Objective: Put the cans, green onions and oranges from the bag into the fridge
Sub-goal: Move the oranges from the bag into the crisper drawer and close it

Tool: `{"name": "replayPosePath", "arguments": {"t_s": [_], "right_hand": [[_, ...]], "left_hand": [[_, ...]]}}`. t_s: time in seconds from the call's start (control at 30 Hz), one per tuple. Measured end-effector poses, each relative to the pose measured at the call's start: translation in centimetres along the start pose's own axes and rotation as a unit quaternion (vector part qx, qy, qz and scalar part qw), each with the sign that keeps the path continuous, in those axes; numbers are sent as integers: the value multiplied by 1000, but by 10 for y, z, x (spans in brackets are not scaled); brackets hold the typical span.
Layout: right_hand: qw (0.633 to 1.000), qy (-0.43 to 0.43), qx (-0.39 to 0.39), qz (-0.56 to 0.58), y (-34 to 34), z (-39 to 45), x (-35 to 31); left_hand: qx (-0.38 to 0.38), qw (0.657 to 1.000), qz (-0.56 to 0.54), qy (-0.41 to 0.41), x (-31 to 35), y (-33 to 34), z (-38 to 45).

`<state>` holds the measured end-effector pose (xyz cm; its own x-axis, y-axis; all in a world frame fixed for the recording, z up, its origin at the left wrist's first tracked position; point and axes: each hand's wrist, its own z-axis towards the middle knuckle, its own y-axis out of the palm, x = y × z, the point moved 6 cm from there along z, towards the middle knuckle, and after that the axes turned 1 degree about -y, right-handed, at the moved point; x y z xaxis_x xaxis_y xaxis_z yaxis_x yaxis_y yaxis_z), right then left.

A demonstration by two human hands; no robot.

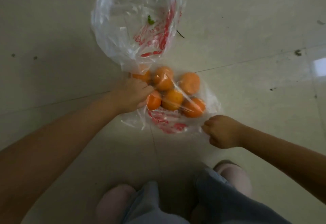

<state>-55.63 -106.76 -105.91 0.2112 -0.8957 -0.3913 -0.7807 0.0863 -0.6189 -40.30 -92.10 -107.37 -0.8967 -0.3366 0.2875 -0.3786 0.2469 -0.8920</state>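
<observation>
Left hand (134, 94) gripping, right hand (223, 132) pinching thin clear red-printed plastic bag (169, 125) holding round oranges (172, 100), lying on tiled floor (255, 100). Advice: be gathering mouth, lifting evenly, avoiding spill.

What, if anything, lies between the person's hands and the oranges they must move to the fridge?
Clear plastic does: the oranges sit inside a thin bag on the floor. The left hand grips the film beside them and the right hand pinches the bag's near edge. The fridge is out of view.
</observation>
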Motion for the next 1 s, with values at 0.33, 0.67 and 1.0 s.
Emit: {"name": "replayPosePath", "arguments": {"t_s": [0.33,0.67,1.0], "right_hand": [[956,198,197,92,-33,-13,45],[966,112,225,-54,-39,19,25],[946,178,271,-28,-36,18,38]], "left_hand": [[92,994,53,-15,7,-14,11],[-53,996,46,-52,25,-5,39],[-76,994,27,-70,39,-3,61]]}}
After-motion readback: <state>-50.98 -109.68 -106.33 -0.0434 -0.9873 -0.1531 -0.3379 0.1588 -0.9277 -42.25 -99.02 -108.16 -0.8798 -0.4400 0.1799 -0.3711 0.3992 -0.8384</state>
